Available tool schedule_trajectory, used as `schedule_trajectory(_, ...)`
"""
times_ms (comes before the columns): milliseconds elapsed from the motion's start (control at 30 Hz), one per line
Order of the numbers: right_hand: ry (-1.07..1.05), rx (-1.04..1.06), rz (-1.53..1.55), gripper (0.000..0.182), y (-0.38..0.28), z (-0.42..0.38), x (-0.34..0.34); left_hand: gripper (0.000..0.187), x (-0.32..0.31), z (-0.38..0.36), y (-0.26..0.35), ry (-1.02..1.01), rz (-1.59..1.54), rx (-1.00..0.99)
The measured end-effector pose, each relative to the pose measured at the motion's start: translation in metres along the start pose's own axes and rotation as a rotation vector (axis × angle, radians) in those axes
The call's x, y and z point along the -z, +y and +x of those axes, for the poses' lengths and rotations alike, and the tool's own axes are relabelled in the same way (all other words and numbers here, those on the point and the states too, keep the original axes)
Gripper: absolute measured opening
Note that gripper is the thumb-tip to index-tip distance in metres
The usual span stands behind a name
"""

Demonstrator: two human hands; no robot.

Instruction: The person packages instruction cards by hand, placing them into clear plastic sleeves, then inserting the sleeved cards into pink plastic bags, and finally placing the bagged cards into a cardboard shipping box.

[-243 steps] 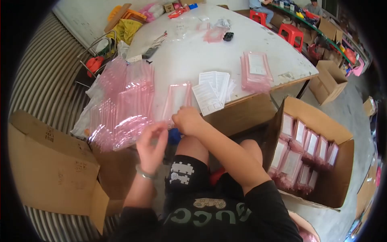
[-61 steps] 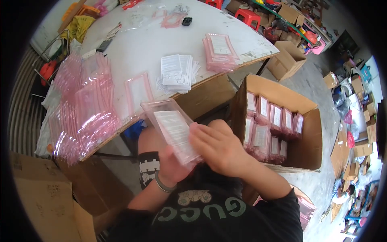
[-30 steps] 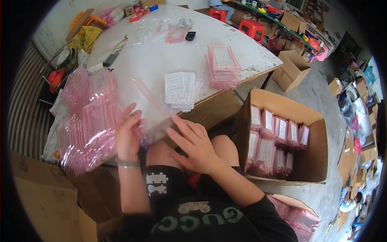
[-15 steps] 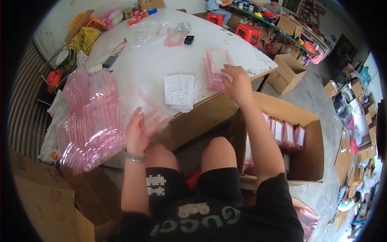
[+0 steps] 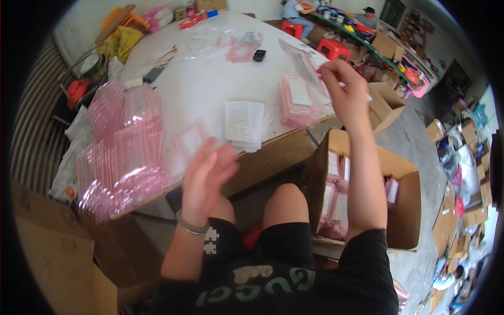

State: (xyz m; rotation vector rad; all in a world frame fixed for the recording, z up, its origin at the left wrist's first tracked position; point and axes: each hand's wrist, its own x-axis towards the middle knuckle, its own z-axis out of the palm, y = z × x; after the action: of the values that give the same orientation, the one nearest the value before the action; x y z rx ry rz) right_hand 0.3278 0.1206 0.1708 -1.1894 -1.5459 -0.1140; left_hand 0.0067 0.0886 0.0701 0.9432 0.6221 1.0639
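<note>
My right hand [image 5: 344,89] pinches the edge of a clear pink-edged plastic bag [image 5: 302,58], lifted above a stack of pink-edged bags [image 5: 299,102] at the table's right edge. White paper shows in the stack's top bag. My left hand [image 5: 210,168], slightly blurred, has its fingers apart and holds nothing. Beyond its fingertips a single pink-edged bag [image 5: 189,142] lies on the table. Between that bag and the stack sits a pile of printed white papers [image 5: 244,123]. A large heap of pink-edged bags [image 5: 123,152] covers the table's left side.
An open cardboard box [image 5: 404,210] with filled bags stands under my right arm. Another box [image 5: 386,105] is beyond the table [image 5: 194,79]. A black object [image 5: 259,55] lies towards the back. Two people sit at a far table, beside red stools [image 5: 334,49].
My right hand has risen and moved right, lifting a bag off the stack. My left hand has let go of its bag, which now lies on the table, and has moved right.
</note>
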Motion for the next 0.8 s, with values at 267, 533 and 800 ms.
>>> schedule_trajectory(267,-0.396,0.362,0.044,0.020,-0.129,-0.081,-0.007,0.072,-0.054,-0.018,-0.005,-0.326,-0.872,0.352)
schedule_trajectory(533,-0.604,0.479,-0.127,0.023,-0.149,-0.102,-0.003,0.071,-0.037,-0.036,-0.047,-0.434,-0.990,0.136)
schedule_trajectory(800,-0.621,0.615,-0.364,0.023,-0.165,-0.120,-0.005,0.088,-0.034,-0.048,-0.058,-0.447,-0.903,-0.033)
